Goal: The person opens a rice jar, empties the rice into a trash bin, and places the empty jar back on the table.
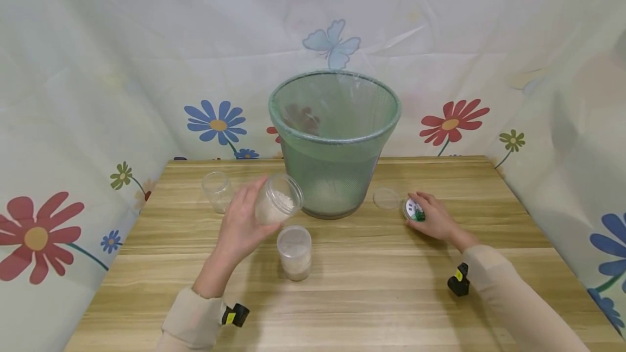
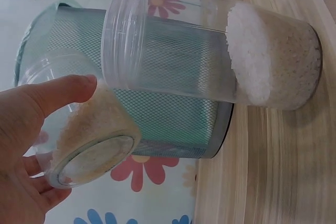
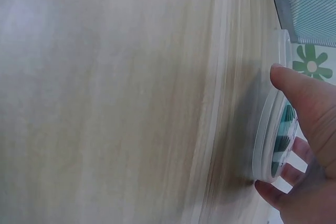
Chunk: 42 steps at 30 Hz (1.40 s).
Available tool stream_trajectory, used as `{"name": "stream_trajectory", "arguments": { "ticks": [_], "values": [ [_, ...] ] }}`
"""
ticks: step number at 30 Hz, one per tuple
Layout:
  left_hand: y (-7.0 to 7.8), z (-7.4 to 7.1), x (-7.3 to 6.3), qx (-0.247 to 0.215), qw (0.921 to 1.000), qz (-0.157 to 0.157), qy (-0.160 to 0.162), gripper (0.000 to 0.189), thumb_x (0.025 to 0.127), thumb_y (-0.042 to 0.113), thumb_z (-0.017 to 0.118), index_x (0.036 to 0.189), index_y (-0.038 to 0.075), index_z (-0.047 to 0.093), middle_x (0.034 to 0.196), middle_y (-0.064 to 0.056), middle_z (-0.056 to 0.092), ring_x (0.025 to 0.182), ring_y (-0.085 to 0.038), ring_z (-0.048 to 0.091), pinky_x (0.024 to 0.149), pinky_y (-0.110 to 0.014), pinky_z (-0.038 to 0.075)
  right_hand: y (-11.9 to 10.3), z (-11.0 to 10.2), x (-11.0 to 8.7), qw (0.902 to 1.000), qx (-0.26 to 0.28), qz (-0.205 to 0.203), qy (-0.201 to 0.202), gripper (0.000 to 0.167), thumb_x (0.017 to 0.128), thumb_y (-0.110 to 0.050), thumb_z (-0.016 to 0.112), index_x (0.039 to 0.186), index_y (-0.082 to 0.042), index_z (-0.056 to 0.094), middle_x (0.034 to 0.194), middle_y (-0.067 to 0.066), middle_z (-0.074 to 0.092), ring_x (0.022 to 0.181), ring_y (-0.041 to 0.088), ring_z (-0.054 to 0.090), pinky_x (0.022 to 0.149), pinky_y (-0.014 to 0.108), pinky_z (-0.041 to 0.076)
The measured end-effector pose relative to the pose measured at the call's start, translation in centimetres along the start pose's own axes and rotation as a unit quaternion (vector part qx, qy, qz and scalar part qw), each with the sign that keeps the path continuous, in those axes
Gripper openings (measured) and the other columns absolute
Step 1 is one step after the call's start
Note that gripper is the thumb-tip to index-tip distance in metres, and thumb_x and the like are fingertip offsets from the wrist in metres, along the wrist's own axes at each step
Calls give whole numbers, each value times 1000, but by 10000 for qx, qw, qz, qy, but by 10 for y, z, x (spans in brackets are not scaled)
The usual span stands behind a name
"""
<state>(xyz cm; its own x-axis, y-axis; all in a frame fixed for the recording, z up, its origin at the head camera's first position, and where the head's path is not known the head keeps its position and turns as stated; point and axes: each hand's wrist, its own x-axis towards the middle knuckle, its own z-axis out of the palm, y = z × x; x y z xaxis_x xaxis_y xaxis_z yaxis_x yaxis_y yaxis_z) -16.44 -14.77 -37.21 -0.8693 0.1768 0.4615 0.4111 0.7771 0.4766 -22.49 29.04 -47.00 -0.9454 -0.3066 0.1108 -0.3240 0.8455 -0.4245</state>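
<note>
My left hand (image 1: 239,224) grips a clear plastic jar (image 1: 277,202) partly filled with white rice, holding it tilted above the table. Just below and in front of it stands a second clear jar (image 1: 295,254), upright, with rice in its lower part; in the left wrist view the rice (image 2: 249,51) lies well below that jar's rim. Over on the right, my right hand (image 1: 435,220) has its thumb and fingers around the edge of a round lid (image 1: 413,209) with a white and green label, low at the tabletop. The lid's underside is hidden.
A green mesh bin (image 1: 329,173) with a clear liner stands at the back middle. Left of it is a clear jar (image 1: 218,193) with no rice visible inside. A clear round lid (image 1: 386,198) lies between bin and right hand. Flowered cloth surrounds the wooden table (image 1: 371,303).
</note>
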Motion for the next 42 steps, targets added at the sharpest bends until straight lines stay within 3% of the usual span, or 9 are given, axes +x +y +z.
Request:
{"name": "stream_trajectory", "arguments": {
  "ticks": [18, 35, 42],
  "values": [
    [-5, 2, -5, 21, 10000, -76, 34, 96, 56, 21, 88, 138, 13, 37, 128, -11, 48, 119, -29, 45, 96, -50, 40, 14, 3, 16, 9984, -145, 443, -321, 70, 83, -25, 65, 138, 2, 33, 138, 35, 26, 119, 58, 27, 93, 68, 28],
    [-7, -4, -1, 73, 9999, -67, 27, 95, 55, 23, 88, 136, 11, 39, 124, -13, 51, 114, -30, 48, 91, -51, 44, 10, -3, 17, 9981, -246, 444, -361, 66, 82, -27, 66, 135, 1, 38, 137, 36, 27, 119, 58, 28, 92, 68, 29],
    [-7, -9, 2, 129, 9997, -171, -116, 95, 56, 26, 87, 136, 11, 38, 127, -14, 50, 115, -32, 47, 90, -53, 44, 11, -7, 18, 9989, -225, 334, -233, 62, 83, -23, 65, 134, 1, 40, 138, 35, 27, 118, 57, 28, 90, 68, 30]
  ]
}}
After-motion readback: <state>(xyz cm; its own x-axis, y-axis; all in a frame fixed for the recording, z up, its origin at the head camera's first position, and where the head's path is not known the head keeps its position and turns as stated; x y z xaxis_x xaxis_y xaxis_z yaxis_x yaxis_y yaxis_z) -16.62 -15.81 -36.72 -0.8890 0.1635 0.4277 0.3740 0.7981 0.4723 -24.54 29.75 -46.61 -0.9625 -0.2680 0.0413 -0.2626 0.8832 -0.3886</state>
